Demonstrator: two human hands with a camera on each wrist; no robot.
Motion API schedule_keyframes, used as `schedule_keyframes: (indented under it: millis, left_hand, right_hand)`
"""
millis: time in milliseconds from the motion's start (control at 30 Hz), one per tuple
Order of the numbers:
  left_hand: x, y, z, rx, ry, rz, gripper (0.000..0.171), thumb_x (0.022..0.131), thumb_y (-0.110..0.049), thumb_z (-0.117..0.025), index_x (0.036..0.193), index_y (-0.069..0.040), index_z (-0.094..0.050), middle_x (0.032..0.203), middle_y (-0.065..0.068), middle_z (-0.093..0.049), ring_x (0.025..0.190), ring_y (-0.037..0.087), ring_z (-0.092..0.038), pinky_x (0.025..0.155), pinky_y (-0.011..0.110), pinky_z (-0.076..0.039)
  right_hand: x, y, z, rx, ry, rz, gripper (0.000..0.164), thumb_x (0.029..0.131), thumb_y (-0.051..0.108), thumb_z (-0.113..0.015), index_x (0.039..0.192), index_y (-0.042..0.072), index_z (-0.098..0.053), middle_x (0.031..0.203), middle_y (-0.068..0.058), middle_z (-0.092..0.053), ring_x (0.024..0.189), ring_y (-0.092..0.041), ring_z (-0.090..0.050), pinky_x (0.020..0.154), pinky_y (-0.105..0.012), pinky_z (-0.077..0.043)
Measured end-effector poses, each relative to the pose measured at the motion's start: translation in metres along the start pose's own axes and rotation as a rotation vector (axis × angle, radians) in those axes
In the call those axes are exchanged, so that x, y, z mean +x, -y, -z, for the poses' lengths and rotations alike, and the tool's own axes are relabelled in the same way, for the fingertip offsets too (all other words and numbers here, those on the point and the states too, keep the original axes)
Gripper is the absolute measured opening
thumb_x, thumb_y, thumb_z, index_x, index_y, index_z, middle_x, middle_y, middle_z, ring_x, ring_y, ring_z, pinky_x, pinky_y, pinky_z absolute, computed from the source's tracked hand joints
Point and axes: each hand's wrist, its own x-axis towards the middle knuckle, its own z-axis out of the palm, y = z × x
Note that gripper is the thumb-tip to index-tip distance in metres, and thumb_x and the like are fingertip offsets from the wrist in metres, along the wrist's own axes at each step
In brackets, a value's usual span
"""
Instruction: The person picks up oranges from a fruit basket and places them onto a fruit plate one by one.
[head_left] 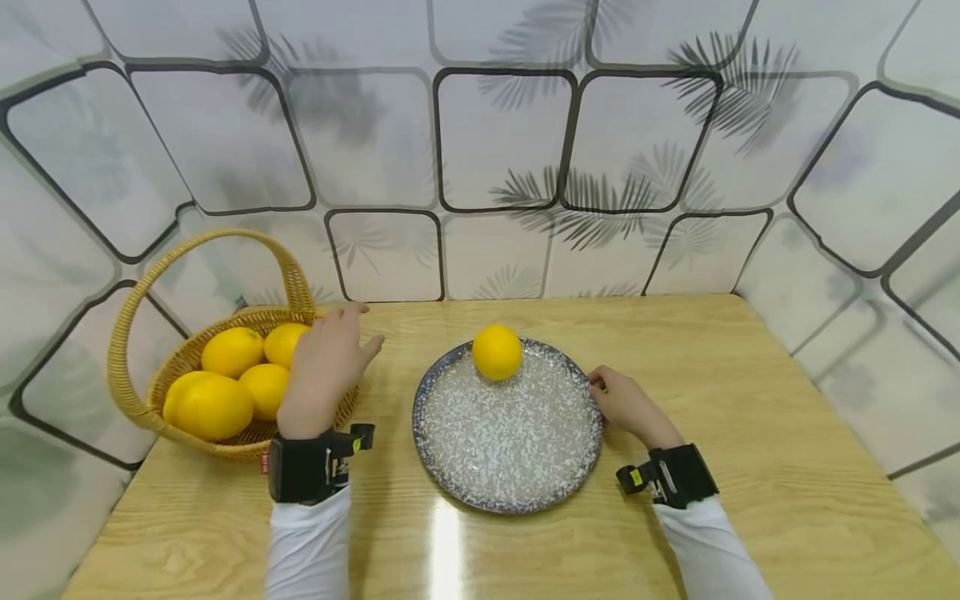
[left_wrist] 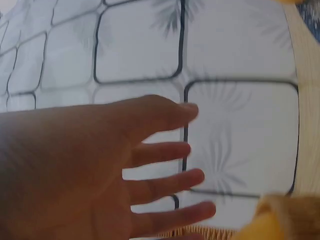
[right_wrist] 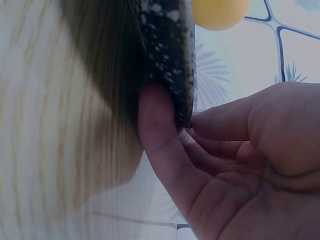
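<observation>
1. Nearest, two white sleeves come in, one on the left forearm [head_left: 309, 550] and one on the right forearm [head_left: 708, 550], each with one black wrist strap, over one wooden table [head_left: 787, 467].
2. One round speckled plate [head_left: 510, 442] with a dark rim sits around the middle of the table, well in from its left and right edges.
3. At the plate's right rim is the right hand [head_left: 628, 408]; its fingers are bent close together and pinch the rim, one digit below it and another meeting it from above. Its forearm slants inward from the near right, with the wrist low by the tabletop.
4. Toward the table's far left corner stands one wicker basket [head_left: 225, 451] with one arched handle [head_left: 117, 367]. At least four yellow fruits [head_left: 216, 406] lie inside; the hand covers part of the basket, so the full count is uncertain.
5. Over the basket's right side is the left hand [head_left: 326, 367], fingers spread apart, thumb held out to the right, gripping nothing; whether it touches the rim I cannot tell. It points away toward the table's far edge.
6. One yellow ball-shaped fruit [head_left: 497, 352] rests at the plate's far rim, slightly left of centre.
7. Beyond the far edge rises a wall [head_left: 502, 142] with leaf prints.
</observation>
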Motion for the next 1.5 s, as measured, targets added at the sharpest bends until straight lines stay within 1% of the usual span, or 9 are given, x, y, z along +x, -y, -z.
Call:
schedule_keyframes:
  millis: [67,133,333,433,633,767,867,1100,1500]
  left_hand:
    - [-0.005,0.012,0.002,0.031,0.004,0.048,0.06,0.104,-0.036,-0.053,0.15,0.002,-0.041,0.146,0.033,-0.047,0.13,0.055,-0.047,0.108,0.066,-0.039]
    - [-0.01,0.022,0.003,0.053,0.038,0.103,0.063,0.104,-0.038,-0.052,0.148,0.005,-0.04,0.143,0.037,-0.047,0.129,0.059,-0.045,0.107,0.069,-0.037]
    - [-0.018,0.044,0.004,0.018,0.162,0.211,0.075,0.1,-0.043,-0.052,0.149,0.01,-0.031,0.138,0.045,-0.043,0.122,0.063,-0.048,0.096,0.069,-0.043]
    - [-0.016,0.047,0.005,0.001,0.202,0.216,0.079,0.101,-0.043,-0.053,0.153,0.009,-0.023,0.143,0.046,-0.037,0.123,0.061,-0.049,0.095,0.069,-0.045]
    - [-0.009,0.048,0.003,-0.006,0.269,0.202,0.085,0.101,-0.041,-0.048,0.158,0.008,-0.009,0.142,0.048,-0.039,0.118,0.059,-0.055,0.093,0.069,-0.046]
    - [-0.006,0.05,0.0,-0.025,0.305,0.231,0.086,0.103,-0.039,-0.046,0.159,0.009,-0.002,0.148,0.051,-0.027,0.125,0.062,-0.048,0.098,0.071,-0.042]
    - [-0.005,0.052,-0.001,-0.02,0.309,0.24,0.088,0.101,-0.036,-0.049,0.158,0.01,-0.002,0.149,0.052,-0.023,0.126,0.062,-0.047,0.099,0.07,-0.042]
    - [-0.004,0.055,-0.004,-0.01,0.275,0.24,0.091,0.097,-0.035,-0.06,0.158,0.01,-0.007,0.143,0.05,-0.035,0.117,0.059,-0.054,0.094,0.067,-0.045]
    - [-0.002,0.055,-0.009,0.011,0.258,0.258,0.089,0.097,-0.036,-0.061,0.155,0.012,-0.013,0.139,0.049,-0.04,0.12,0.06,-0.052,0.094,0.067,-0.043]
  right_hand:
    - [0.0,-0.001,-0.001,-0.003,0.001,-0.005,0.033,0.106,0.011,-0.043,0.131,-0.009,-0.054,0.121,-0.027,-0.064,0.094,-0.028,-0.062,0.075,-0.036,-0.051]
    - [-0.001,-0.003,-0.001,-0.008,0.006,-0.013,0.034,0.106,0.011,-0.043,0.132,-0.009,-0.053,0.122,-0.028,-0.064,0.096,-0.029,-0.063,0.076,-0.036,-0.052]
    - [-0.004,-0.002,0.0,-0.009,0.002,-0.013,0.034,0.107,0.012,-0.044,0.132,-0.008,-0.054,0.122,-0.028,-0.064,0.096,-0.029,-0.063,0.076,-0.037,-0.052]
    - [-0.003,-0.001,0.001,-0.01,-0.003,-0.002,0.034,0.107,0.012,-0.043,0.132,-0.008,-0.054,0.12,-0.027,-0.064,0.095,-0.028,-0.062,0.076,-0.037,-0.051]
    - [-0.002,-0.002,0.0,-0.004,0.005,-0.016,0.034,0.107,0.012,-0.042,0.133,-0.008,-0.053,0.121,-0.027,-0.063,0.095,-0.028,-0.063,0.073,-0.036,-0.052]
    - [-0.001,-0.002,0.0,0.008,0.008,-0.021,0.035,0.107,0.012,-0.043,0.134,-0.008,-0.052,0.124,-0.028,-0.063,0.096,-0.029,-0.063,0.074,-0.035,-0.053]
    - [0.0,-0.002,-0.001,0.013,0.012,-0.015,0.035,0.107,0.012,-0.042,0.133,-0.008,-0.052,0.124,-0.028,-0.063,0.096,-0.029,-0.064,0.073,-0.034,-0.053]
    - [0.002,-0.001,-0.003,0.013,0.012,-0.024,0.034,0.107,0.011,-0.042,0.133,-0.008,-0.052,0.123,-0.027,-0.063,0.094,-0.028,-0.063,0.072,-0.034,-0.053]
    - [0.003,-0.001,-0.003,0.033,0.016,-0.034,0.033,0.107,0.011,-0.042,0.133,-0.007,-0.052,0.122,-0.026,-0.063,0.096,-0.028,-0.063,0.073,-0.034,-0.053]
